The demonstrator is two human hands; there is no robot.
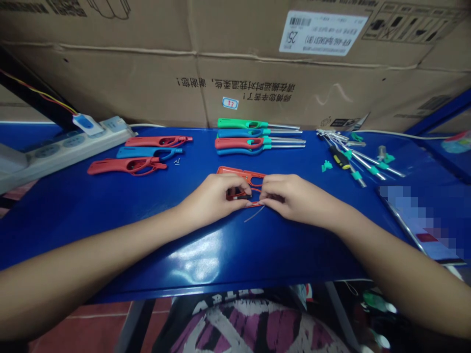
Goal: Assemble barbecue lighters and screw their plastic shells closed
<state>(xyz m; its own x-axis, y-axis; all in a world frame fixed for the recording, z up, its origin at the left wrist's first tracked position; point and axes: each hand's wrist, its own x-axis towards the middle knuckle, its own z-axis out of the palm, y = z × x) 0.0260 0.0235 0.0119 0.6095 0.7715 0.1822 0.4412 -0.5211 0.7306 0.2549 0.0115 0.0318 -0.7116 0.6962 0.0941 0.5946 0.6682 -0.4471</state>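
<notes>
An opened red lighter casing [235, 171] lies on the blue table, with dark inner parts partly hidden by fingers. My left hand [228, 195] is pinched on its lower half, thumb and fingertips near the trigger opening. Close beside it, my right hand [281, 195] has its thumb and forefinger closed at the casing's right end, where a thin wire [253, 214] hangs out toward the table's front. Whether the right fingertips grip the wire or the red plastic is too small to tell.
Behind stand a cardboard box [147, 88] and assembled lighters [239, 143]. Handles [128, 165], small screws [177, 162] and a power strip [73, 144] are at left. Metal tubes [364, 162], green pieces [326, 165] and a black-yellow screwdriver [339, 158] lie at right.
</notes>
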